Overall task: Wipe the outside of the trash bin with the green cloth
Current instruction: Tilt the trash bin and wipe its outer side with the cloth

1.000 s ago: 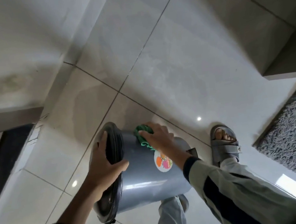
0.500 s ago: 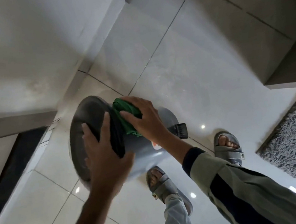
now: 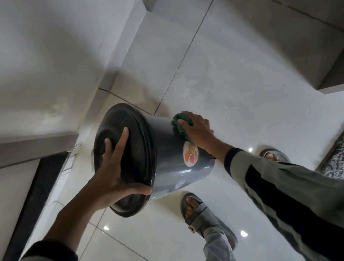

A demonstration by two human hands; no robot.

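Fingers of the right hand (image 3: 197, 132) press flat over the green cloth (image 3: 181, 128), pinning it against the grey wall of the trash bin (image 3: 169, 152), at about one o'clock from the bin's middle; the hand clasps nothing but the cloth, and only a bunched edge of green shows past the fingertips. The left hand (image 3: 116, 177) is spread wide across the black lid (image 3: 124, 156), thumb hooked under the lid's rim at about five o'clock, gripping the bin and holding it tipped with the lid end toward the person. The lid is shut on the bin.

A round sticker (image 3: 189, 153) sits on the wall just below the cloth hand, toward four o'clock of the bin. The bin appears lifted off the tiled floor (image 3: 236, 78), though I cannot tell whether its far end touches down. A sandalled foot (image 3: 196, 213) stands at six o'clock beneath it.

By my reckoning the wiping is under way, not finished: the cloth covers one patch high on the side, and the underside, the wall facing the floor and the base are hidden, so how much is clean I cannot say.
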